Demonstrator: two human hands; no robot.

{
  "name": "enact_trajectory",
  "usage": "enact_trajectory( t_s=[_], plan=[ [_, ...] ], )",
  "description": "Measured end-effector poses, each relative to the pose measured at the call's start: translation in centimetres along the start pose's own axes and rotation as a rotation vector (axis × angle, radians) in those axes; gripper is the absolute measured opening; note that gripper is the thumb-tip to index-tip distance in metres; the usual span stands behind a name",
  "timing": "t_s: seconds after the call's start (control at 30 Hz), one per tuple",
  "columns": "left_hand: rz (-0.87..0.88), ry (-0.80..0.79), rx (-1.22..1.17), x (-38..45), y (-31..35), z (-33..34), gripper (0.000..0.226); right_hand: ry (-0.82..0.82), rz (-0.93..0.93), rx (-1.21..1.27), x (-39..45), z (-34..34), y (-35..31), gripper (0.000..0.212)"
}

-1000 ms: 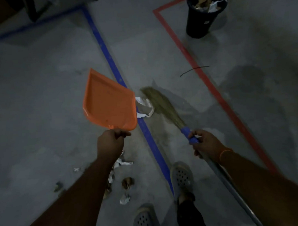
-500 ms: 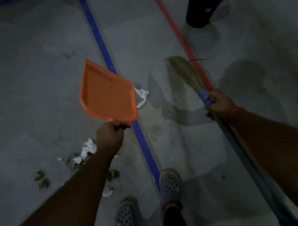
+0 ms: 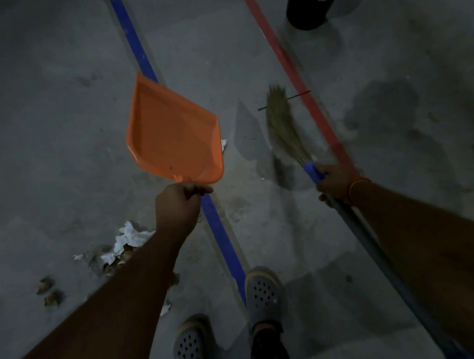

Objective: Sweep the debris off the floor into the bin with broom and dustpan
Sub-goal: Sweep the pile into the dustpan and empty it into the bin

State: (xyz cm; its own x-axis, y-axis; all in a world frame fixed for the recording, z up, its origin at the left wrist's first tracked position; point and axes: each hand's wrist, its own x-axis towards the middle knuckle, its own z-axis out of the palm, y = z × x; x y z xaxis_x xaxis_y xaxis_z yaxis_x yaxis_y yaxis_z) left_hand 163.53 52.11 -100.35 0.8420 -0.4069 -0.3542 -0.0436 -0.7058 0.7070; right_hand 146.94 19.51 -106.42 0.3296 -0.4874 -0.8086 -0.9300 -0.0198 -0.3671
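Observation:
My left hand (image 3: 178, 206) grips the handle of an orange dustpan (image 3: 171, 136), held above the floor with nothing in it. My right hand (image 3: 336, 183) grips the broom (image 3: 285, 128) at its blue collar; the straw head points away, blurred, beside the red tape. A small white paper scrap (image 3: 224, 144) peeks out from behind the dustpan's right edge. A pile of crumpled white paper and brown leaves (image 3: 124, 244) lies on the floor left of my left forearm. The black bin (image 3: 308, 8) stands at the top, only its lower part in view.
A blue tape line (image 3: 219, 229) and a red tape line (image 3: 293, 71) run across the grey concrete floor. A thin dark stick (image 3: 298, 96) lies across the red line. My two feet in grey clogs (image 3: 262, 295) stand at the bottom. More leaves (image 3: 49, 292) lie far left.
The broom swung right, away from the white scrap by the blue line, then came back down and a little left. The view moved nearer; the bin slid toward the top edge.

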Motion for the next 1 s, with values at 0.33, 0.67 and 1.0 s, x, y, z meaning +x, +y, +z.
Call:
enact_trajectory(
  t_s=[0.33,0.67,1.0],
  plan=[
    [-0.022,0.028,0.052,-3.8,-4.0,-5.5,0.036,-0.164,-0.041,-0.095,-9.6,10.9,5.0,0.076],
    [0.012,0.050,0.132,-11.1,-11.8,-13.1,0.035,-0.211,-0.206,-0.228,-19.8,24.1,10.9,0.078],
    [-0.056,0.084,0.127,-22.3,-21.3,-18.9,0.033,-0.196,-0.287,-0.139,-31.6,31.9,16.3,0.077]
  ],
)
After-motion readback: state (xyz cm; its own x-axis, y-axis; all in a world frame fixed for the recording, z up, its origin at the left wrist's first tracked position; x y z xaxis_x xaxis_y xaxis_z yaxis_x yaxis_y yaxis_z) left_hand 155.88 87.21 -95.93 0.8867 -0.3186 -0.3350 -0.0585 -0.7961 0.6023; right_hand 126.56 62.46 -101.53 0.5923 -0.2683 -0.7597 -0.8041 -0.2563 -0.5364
